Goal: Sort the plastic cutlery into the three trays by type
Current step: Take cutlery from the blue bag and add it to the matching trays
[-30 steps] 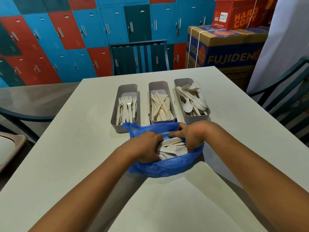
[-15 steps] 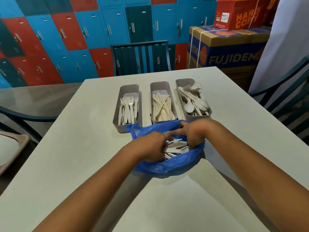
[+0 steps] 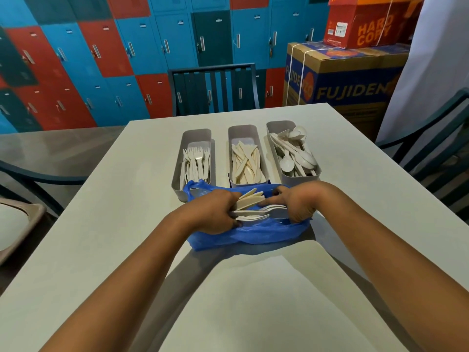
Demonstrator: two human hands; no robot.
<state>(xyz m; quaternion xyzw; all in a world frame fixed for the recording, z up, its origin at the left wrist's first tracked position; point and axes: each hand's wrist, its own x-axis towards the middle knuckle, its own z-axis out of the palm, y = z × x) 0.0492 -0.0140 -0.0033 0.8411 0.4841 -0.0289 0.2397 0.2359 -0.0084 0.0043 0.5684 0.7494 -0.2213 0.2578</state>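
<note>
Right now my left hand [image 3: 215, 212] is curling tight around a bunch of cutlery [image 3: 250, 208], knives on top and forks under them, just above the blue bag [image 3: 253, 236] lying on the table [image 3: 101, 224]. My right hand [image 3: 297, 205] is curling over the other end of the bunch, with one finger pointing at the knives, but I cannot tell if it is gripping anything. Behind the bag, three trays are sitting side by side: forks [image 3: 195, 161] left, knives [image 3: 246, 161] middle, spoons [image 3: 294, 156] right.
</note>
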